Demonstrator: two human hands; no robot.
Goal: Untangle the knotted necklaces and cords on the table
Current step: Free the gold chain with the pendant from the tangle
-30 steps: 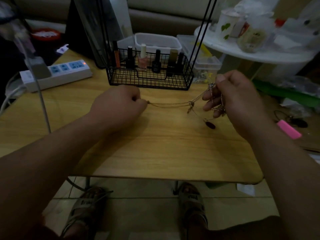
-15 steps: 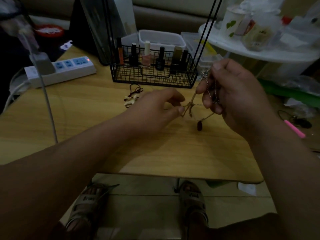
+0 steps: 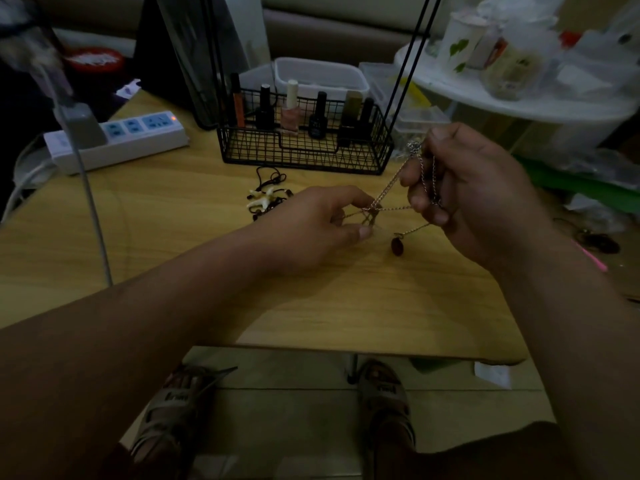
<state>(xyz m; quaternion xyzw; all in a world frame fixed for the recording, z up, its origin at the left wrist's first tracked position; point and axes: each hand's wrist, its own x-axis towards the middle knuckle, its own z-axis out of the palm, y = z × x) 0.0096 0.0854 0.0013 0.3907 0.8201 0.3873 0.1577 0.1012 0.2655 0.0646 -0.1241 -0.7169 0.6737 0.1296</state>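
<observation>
Where the strands cross, the knot [image 3: 372,212] sits half hidden between the pinching fingers [image 3: 360,233] of the left hand [image 3: 311,232], over the tabletop [image 3: 156,209]. Fingers [image 3: 415,199] of the right hand [image 3: 481,199] curl round the bunched chain [image 3: 389,183] — dark pendant [image 3: 397,246] dangling below. Labels on the bottles [image 3: 289,116] in the wire basket [image 3: 304,161], sandal [image 3: 384,389] lettering — unreadable.

Scene is dimly lit overall; colours are muted w/ a warm cast. Tabletop [image 3: 173,237] is lit brightest toward centre, and soft, diffuse shadows are cast on it. A small red glow is seen on the power strip [image 3: 138,140]. Top-left corner & white shelf [image 3: 519,105] are smeared by blur. Straight lines are bowed at the edges by wide-angle distortion.
</observation>
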